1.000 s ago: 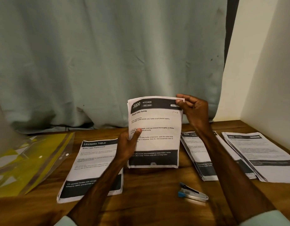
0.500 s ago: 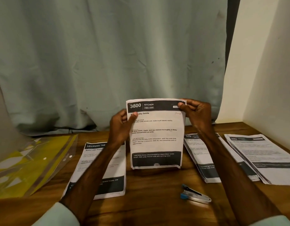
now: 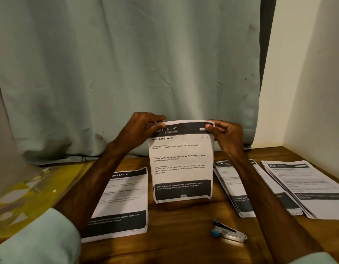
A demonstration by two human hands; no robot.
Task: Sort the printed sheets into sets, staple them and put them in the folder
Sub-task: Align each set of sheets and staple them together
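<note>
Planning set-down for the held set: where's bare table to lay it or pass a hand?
Bare table lies before the held set, between the Dressing Table stack and the stapler, reaching the near edge. Crowded: right, the 1870 stack and 2652 stack fill it; left, the yellow folder.

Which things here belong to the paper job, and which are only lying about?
Job: kitchen sheets in left hand and right hand, dressing-table stack, 1870 stack, 2652 stack, stapler, yellow folder.
Not the job: curtain, wall.
</note>
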